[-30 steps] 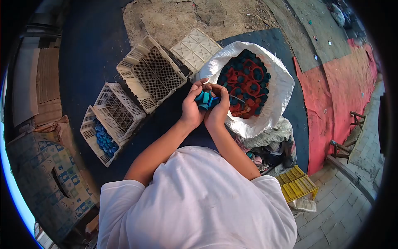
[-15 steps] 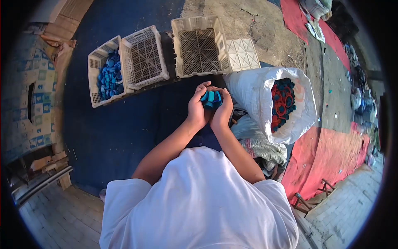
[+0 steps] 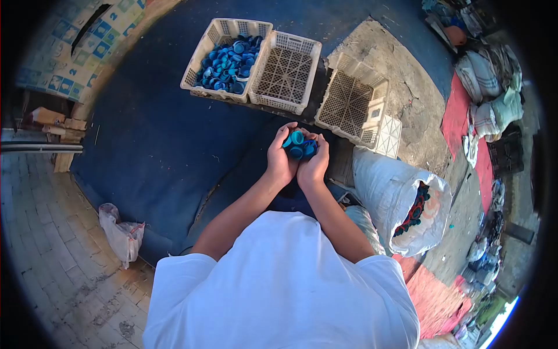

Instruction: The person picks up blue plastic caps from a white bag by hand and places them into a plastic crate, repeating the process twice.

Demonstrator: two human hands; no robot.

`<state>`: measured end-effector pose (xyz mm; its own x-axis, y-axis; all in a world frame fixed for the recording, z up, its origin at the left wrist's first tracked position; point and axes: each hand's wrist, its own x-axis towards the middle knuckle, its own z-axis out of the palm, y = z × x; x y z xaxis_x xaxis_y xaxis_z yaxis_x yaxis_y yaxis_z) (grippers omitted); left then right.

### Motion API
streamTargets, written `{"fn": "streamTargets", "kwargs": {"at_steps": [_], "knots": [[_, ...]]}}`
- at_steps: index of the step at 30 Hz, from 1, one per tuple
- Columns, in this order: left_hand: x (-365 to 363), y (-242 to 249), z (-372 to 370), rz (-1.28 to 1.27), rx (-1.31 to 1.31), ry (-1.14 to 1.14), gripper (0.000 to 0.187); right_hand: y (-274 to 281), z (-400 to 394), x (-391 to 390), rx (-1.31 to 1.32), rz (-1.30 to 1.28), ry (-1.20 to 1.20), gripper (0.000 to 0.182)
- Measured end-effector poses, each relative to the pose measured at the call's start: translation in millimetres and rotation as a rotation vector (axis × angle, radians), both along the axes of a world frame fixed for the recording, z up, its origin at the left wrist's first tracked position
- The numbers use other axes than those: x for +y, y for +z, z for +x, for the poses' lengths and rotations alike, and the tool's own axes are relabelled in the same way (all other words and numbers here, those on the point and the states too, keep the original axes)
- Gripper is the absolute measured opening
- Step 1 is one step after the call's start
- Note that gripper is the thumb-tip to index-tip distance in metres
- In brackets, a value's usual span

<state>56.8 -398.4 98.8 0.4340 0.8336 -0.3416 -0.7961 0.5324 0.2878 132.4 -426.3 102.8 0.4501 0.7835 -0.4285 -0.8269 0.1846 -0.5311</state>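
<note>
Cupped side by side, my left hand [image 3: 281,157] and my right hand [image 3: 314,166] together hold a small heap of blue and teal caps [image 3: 297,148]. The fingers curl up around the caps and partly hide them. Beyond my hands, up and to the left, a white crate [image 3: 197,74] contains many blue caps [image 3: 229,63]. Beside it stands a crate [image 3: 283,103] with nothing in it, and another bare crate [image 3: 347,129] is up and to the right of my hands.
A white sack [image 3: 381,180] with red and dark caps [image 3: 414,212] lies open at the right. A flat white lattice piece [image 3: 388,136] adjoins the right crate. Blue sheeting [image 3: 151,145] covers the floor at left, near a plastic bag [image 3: 122,232].
The view has turned left, so the crates and sack appear further right. The cap-filled crate is now nearer the middle. My hands still hold the caps, which show more openly.
</note>
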Motion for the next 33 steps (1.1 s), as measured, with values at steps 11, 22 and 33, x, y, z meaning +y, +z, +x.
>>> {"fn": "streamTargets", "kwargs": {"at_steps": [11,22,33], "knots": [[60.9,3.8,-70.1,-0.053,0.033,0.193,0.035,6.2,-62.3,73.9,-0.079,0.022,0.202,0.04],[192.1,-40.3,-101.4,-0.134,0.055,0.306,0.039,-47.7,-85.6,215.9,0.024,-0.136,0.303,0.05],[358.0,-76.6,-137.9,-0.297,0.226,0.339,0.044,-92.7,-107.4,379.0,0.138,-0.221,0.356,0.035]]}}
